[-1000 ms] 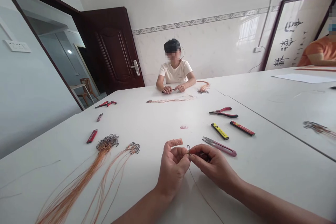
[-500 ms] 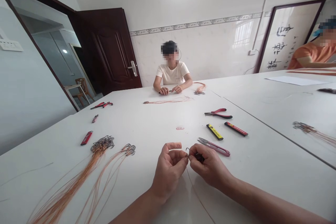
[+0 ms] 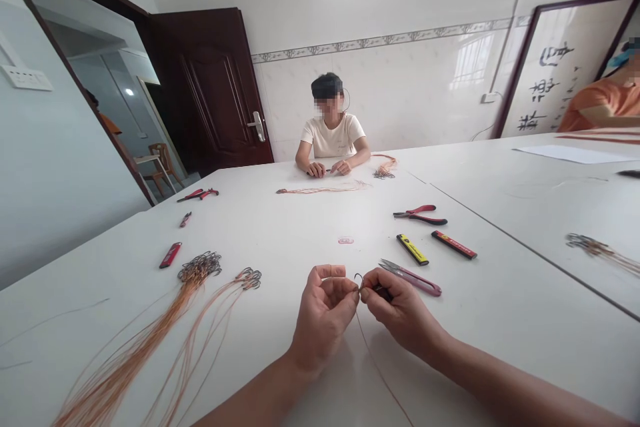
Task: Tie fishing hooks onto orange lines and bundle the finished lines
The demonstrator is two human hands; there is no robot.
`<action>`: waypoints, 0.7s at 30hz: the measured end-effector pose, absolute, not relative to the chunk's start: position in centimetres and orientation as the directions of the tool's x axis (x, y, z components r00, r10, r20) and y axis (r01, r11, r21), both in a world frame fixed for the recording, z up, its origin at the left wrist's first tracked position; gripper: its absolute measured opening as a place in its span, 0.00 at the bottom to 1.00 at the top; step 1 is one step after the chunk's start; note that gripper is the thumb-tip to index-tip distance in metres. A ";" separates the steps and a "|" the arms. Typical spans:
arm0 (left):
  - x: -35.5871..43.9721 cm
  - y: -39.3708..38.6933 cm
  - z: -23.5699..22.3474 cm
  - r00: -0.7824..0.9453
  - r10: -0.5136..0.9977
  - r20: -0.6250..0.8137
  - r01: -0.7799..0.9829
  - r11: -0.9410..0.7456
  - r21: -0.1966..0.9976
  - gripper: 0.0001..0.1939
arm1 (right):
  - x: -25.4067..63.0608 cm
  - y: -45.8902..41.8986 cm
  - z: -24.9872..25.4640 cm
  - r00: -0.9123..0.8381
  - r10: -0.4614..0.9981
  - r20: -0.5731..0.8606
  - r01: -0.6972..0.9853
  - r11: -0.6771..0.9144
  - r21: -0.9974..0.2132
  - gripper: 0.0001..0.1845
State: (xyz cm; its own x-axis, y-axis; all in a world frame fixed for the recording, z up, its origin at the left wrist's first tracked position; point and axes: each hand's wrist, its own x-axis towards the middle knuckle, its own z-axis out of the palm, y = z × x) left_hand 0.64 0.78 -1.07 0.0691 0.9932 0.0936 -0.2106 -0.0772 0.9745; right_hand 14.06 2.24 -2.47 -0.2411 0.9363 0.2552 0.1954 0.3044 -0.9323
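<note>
Above my meeting fingertips shows the dark bend of a small fish hook [image 3: 359,277]. My left hand [image 3: 325,313] pinches at its shank with thumb and index finger, the other fingers curled; one finger has a tan band round it. A thin orange-brown fishing line [image 3: 373,353] hangs from the pinch towards the table's near edge. My right hand [image 3: 400,303] is closed, its thumb and index finger pressed together beside the hook. A dark object [image 3: 383,292] is partly hidden in its curled fingers; its kind does not show. Pink thread snips [image 3: 415,279] lie just beyond my right hand.
On the white table [image 3: 280,333] lie a large bundle of hooks on orange lines [image 3: 200,269], a smaller bundle [image 3: 248,278], a red lighter [image 3: 171,255], yellow [image 3: 413,249] and red [image 3: 454,245] lighters, and pliers [image 3: 421,214]. A person [image 3: 333,137] sits opposite.
The view has shifted slightly, moving the scene a little to the right. My hands keep their pinch at the hook, almost unmoved. A person's orange sleeve now shows through the doorway.
</note>
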 end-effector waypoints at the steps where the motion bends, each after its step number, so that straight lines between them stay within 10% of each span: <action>1: 0.6 0.8 -1.0 0.068 0.993 0.096 -0.219 -0.079 0.972 0.16 | 14.1 2.2 -2.4 -0.241 0.938 0.248 0.179 0.294 -0.939 0.06; 10: 0.0 1.3 -1.1 0.011 0.996 0.088 -0.217 -0.083 0.973 0.16 | 14.9 2.5 -2.1 -0.252 0.963 -0.093 0.147 -0.057 -0.987 0.09; 21: -0.4 1.8 -1.7 -0.034 0.999 0.031 -0.199 -0.038 0.979 0.16 | 15.6 2.9 -1.9 -0.358 0.930 -0.080 0.053 -0.065 -0.996 0.27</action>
State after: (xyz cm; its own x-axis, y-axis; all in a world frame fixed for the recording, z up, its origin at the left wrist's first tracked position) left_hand -0.42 1.84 -1.66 -0.0345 0.9989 0.0315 -0.1992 -0.0377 0.9792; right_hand 15.57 2.87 -1.87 -0.3578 0.9304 -0.0797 0.0529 -0.0650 -0.9965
